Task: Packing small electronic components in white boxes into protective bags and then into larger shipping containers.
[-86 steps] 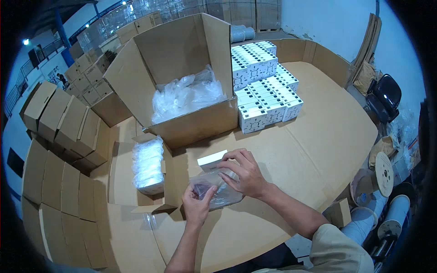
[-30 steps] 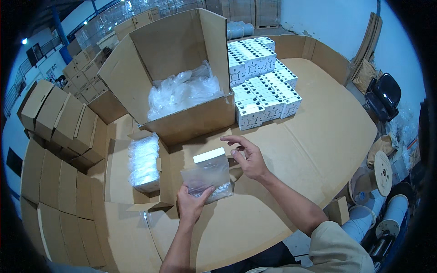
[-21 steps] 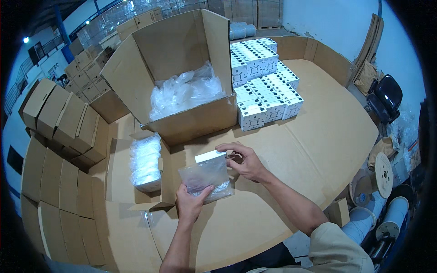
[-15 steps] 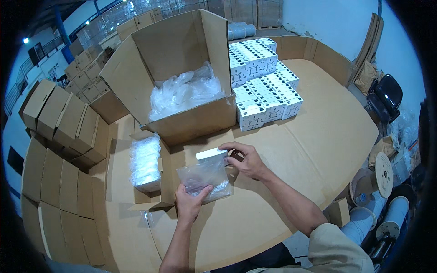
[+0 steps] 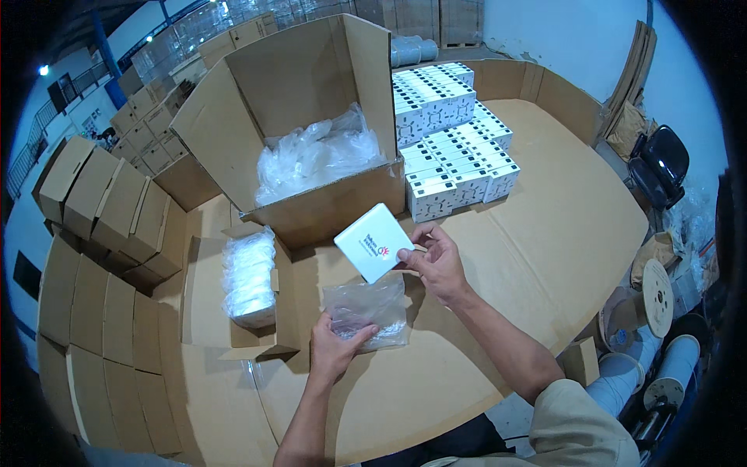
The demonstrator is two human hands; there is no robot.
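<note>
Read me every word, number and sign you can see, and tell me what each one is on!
Flat white square in the right hand: dark lettering beside a small colourful mark; I won't copy the words.
Stacked white boxes: black squares and dark line patterns; anything written is too small to read.
Brown cartons at the back left: faint marks, too blurred to read.

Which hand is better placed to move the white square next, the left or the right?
Probably the right hand: its thumb and fingers hold the white square by a corner, while the left hand holds the bag.
</note>
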